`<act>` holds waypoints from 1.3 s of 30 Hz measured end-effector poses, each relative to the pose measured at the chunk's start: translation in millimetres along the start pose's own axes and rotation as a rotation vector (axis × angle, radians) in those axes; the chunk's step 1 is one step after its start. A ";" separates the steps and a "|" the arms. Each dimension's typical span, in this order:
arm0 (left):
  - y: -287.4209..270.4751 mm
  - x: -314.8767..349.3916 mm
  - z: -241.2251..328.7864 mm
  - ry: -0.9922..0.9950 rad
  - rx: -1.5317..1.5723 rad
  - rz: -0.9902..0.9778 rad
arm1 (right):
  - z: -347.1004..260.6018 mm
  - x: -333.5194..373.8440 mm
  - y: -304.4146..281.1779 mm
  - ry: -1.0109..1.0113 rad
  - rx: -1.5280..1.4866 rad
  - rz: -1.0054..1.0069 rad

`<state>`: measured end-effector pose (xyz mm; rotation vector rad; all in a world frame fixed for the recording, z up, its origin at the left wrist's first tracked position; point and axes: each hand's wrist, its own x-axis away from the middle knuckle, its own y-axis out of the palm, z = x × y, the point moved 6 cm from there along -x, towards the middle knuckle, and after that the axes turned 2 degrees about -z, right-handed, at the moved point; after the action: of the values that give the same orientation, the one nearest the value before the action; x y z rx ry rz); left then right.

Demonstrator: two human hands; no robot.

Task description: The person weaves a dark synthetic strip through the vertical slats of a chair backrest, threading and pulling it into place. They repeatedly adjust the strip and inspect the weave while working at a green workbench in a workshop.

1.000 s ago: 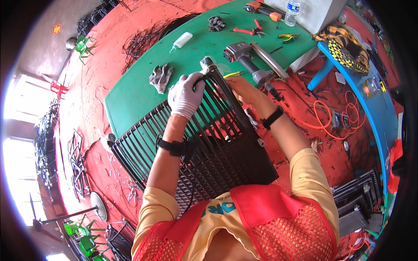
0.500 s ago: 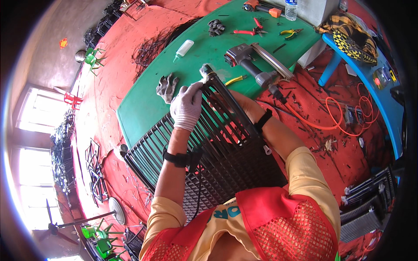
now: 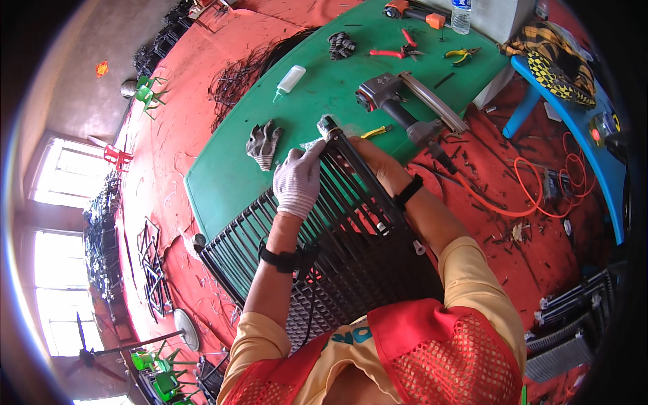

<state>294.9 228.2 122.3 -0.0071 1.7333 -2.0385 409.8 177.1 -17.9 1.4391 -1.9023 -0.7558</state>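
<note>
A black woven wicker panel (image 3: 364,263) on a tube frame leans from my lap onto the near edge of the green table (image 3: 223,162). Its lower part is tightly woven; its upper part shows parallel dark strands with gaps. My left hand (image 3: 297,185), in a striped knit glove, is closed on the panel's top bar near the far corner, where clear plastic wraps the tube end. Bare, my right hand (image 3: 379,167) grips the side tube just right of that corner. Its fingertips are mostly hidden behind the frame.
On the table lie a pneumatic nail gun (image 3: 398,108) with an orange hose, a grey glove (image 3: 263,143), a squeeze bottle (image 3: 290,79), yellow-handled pliers (image 3: 376,131), red-handled cutters (image 3: 398,50) and a water bottle (image 3: 461,17). A blue plastic stool (image 3: 574,128) stands at right.
The view has shifted slightly, moving the scene right and down. My left hand's fingers have shifted a little along the top bar near the corner; my right hand stays at the side tube.
</note>
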 end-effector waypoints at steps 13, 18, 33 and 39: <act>-2.1 4.7 -2.6 0.048 0.042 0.210 | 15.6 9.6 14.6 0.061 -0.148 -0.064; 1.9 3.2 -6.3 0.045 0.093 0.223 | 29.0 0.7 8.4 0.039 -0.189 -0.070; 14.2 -13.4 -11.8 -0.138 0.077 -0.015 | -12.9 37.1 23.2 0.013 0.119 0.182; 21.7 -17.6 -16.5 -0.295 0.018 -0.056 | -14.0 30.0 19.9 -0.016 0.157 0.213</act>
<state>313.1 247.6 103.6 -0.3377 1.5466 -1.9762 402.2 151.9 10.3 1.2969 -2.1259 -0.5299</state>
